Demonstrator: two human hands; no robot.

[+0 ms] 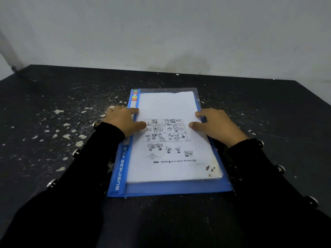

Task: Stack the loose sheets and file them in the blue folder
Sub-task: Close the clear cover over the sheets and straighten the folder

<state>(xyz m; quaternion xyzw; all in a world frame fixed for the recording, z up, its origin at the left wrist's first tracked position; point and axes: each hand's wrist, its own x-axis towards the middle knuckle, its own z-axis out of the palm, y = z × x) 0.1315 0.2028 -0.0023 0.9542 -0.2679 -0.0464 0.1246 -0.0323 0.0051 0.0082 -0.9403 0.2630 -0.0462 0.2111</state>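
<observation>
A blue folder (119,169) marked "BUSINESS FILE" lies flat on the dark table, its spine on the left. A stack of white sheets (166,106) sits inside it under a clear cover, the top sheet showing printed cartoon panels and a stained near-right corner. My left hand (123,120) rests flat on the folder's left edge, fingers straight and reaching onto the sheets. My right hand (215,126) lies flat on the right edge, fingertips on the paper.
The black table (53,97) is scuffed with white flecks and chips. A grey wall (161,33) stands right behind its far edge. A pale post (9,51) rises at the far left corner.
</observation>
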